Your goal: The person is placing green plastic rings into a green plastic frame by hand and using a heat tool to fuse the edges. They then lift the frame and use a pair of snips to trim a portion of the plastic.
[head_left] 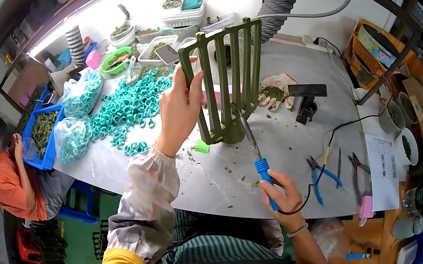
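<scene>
My left hand [177,107] is closed on the left edge of a dark green slatted frame [219,72], holding it upright above the grey table. In my right hand [287,199] is a soldering iron [263,168] with a blue handle and a black cord. Its metal tip reaches the lower part of the frame, near a thick green stub; whether it touches there I cannot tell. Small green scraps [227,169] lie scattered below. Left of my left hand spreads a heap of teal rings [130,99].
Blue-handled pliers [321,175], darker pliers [357,170] and a paper sheet [379,171] lie at the right. A black stand [306,106] is behind them. Filled bags [73,137] and a blue tray [51,153] sit at the left, beside a seated person [13,177] in orange.
</scene>
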The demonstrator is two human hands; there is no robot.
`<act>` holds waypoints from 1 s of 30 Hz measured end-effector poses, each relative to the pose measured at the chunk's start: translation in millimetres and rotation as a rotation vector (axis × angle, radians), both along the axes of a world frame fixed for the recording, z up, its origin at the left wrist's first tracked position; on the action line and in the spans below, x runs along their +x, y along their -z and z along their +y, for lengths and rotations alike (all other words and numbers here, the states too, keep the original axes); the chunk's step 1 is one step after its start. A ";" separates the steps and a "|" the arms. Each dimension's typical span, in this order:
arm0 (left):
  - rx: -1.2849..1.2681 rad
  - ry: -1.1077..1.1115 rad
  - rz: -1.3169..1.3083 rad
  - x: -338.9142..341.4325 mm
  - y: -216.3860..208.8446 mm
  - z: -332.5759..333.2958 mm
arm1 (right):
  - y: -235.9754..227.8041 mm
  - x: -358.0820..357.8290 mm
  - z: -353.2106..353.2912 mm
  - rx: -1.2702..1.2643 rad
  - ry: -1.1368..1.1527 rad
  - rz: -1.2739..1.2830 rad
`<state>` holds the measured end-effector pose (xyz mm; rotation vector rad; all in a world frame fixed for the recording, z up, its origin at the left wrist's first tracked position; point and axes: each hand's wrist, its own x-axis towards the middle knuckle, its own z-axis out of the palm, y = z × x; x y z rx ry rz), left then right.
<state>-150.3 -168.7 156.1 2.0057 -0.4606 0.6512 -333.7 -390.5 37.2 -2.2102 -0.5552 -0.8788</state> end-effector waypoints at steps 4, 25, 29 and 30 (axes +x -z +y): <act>-0.008 -0.016 -0.043 -9.6 9.9 1.6 | 7.1 -11.0 14.2 0.128 0.010 0.048; -0.246 -0.003 -0.031 -10.4 -12.6 -0.2 | 22.0 -12.4 5.0 0.219 -0.085 0.090; -0.247 -0.012 -0.012 -13.9 -14.9 0.8 | 17.2 -17.3 10.2 0.209 -0.097 0.071; -0.255 -0.003 -0.023 -13.0 -13.9 0.1 | 17.2 -17.6 12.1 0.189 -0.087 0.066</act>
